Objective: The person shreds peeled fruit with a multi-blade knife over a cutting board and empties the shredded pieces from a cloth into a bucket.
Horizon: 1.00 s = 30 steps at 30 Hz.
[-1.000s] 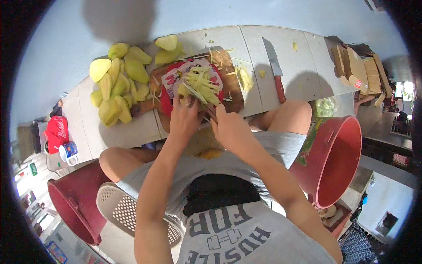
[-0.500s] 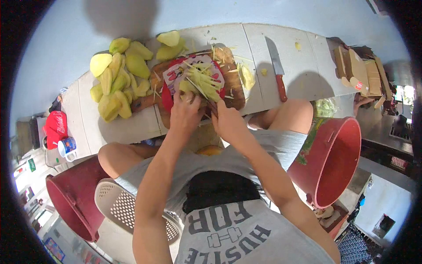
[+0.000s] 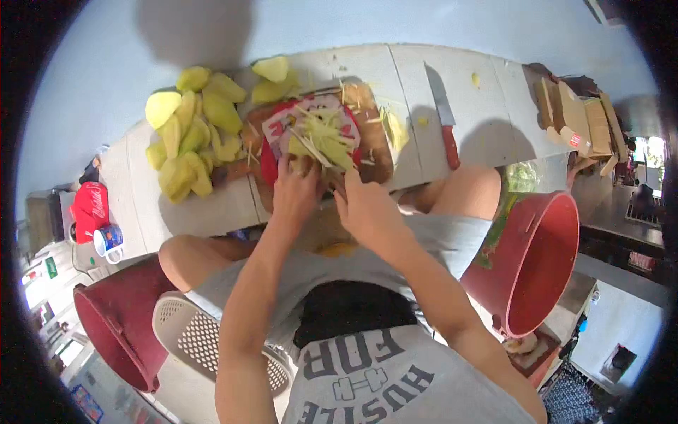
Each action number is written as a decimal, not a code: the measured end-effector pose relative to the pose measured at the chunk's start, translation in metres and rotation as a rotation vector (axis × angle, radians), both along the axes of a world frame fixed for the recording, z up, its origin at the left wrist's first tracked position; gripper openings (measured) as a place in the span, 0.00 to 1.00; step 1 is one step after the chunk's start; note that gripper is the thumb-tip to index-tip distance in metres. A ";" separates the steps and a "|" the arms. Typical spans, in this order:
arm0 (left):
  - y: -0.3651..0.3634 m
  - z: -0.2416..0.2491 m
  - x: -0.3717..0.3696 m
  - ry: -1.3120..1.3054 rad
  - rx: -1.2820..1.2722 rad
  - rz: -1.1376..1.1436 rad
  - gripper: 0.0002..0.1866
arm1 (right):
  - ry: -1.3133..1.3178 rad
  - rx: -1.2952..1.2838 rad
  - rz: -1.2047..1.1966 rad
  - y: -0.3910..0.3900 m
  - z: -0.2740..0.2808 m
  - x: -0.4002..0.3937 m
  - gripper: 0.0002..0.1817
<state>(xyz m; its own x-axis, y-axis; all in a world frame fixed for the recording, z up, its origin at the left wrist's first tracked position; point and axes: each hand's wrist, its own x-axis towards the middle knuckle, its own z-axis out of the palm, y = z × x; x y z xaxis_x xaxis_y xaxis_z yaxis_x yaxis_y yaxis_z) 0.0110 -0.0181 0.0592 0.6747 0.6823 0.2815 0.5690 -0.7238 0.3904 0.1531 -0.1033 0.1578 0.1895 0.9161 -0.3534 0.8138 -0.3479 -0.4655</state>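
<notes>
Pile of pale green fruit shreds [image 3: 321, 134] sat on a red printed plate [image 3: 272, 166], which lay on the wooden cutting board [image 3: 374, 134] at the near edge of the tabletop [image 3: 480, 106]. Strands ran mostly lengthwise away from the person, a few long ones slanting up-left across the heap

Both hands were at the pile's near edge, side by side, almost touching. Left hand [image 3: 296, 192] sat right under the heap, fingers curled onto its near-left part, looked like pressing or pinching a piece there; what exactly it held was hidden under the shreds. Right hand [image 3: 364, 208] was just right of it and a touch closer to the body, fingers closed around something thin that pointed into the pile; couldn't tell what the tool was. Left hand was the nearer of the two to the heap's middle

Outward: peeled fruit pieces [image 3: 187, 138] heaped on the tabletop just left of the board, a few more at its far-left corner. Red-handled knife [image 3: 443, 116] lay well right of the board, untouched, blade pointing away. Red bucket [image 3: 533, 261] beside the right knee, a second red bucket [image 3: 116, 325] and a white perforated basket [image 3: 194, 328] by the left knee
</notes>
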 end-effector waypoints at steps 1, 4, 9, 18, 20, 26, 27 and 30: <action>-0.009 -0.005 -0.006 0.013 -0.028 0.000 0.25 | 0.013 -0.028 0.000 -0.008 -0.014 -0.005 0.17; 0.008 -0.005 0.002 0.010 -0.004 0.006 0.24 | -0.027 0.103 -0.002 0.008 -0.039 0.003 0.18; -0.002 0.014 -0.002 -0.077 -0.027 -0.001 0.23 | 0.055 0.139 -0.041 0.003 -0.048 0.015 0.19; 0.002 0.008 -0.005 -0.069 -0.027 -0.052 0.19 | 0.085 0.170 -0.051 0.005 -0.052 0.026 0.17; 0.002 0.009 -0.005 -0.053 -0.036 -0.048 0.18 | 0.056 0.172 -0.041 0.007 -0.051 0.028 0.16; 0.007 0.013 -0.005 -0.029 -0.069 -0.056 0.15 | 0.022 0.142 -0.031 0.010 -0.035 0.023 0.16; 0.008 0.013 -0.006 -0.049 -0.042 -0.065 0.15 | 0.040 0.132 -0.016 0.010 -0.030 0.021 0.16; 0.009 0.015 -0.004 0.003 -0.071 -0.083 0.14 | 0.024 0.036 0.061 0.010 -0.015 0.014 0.15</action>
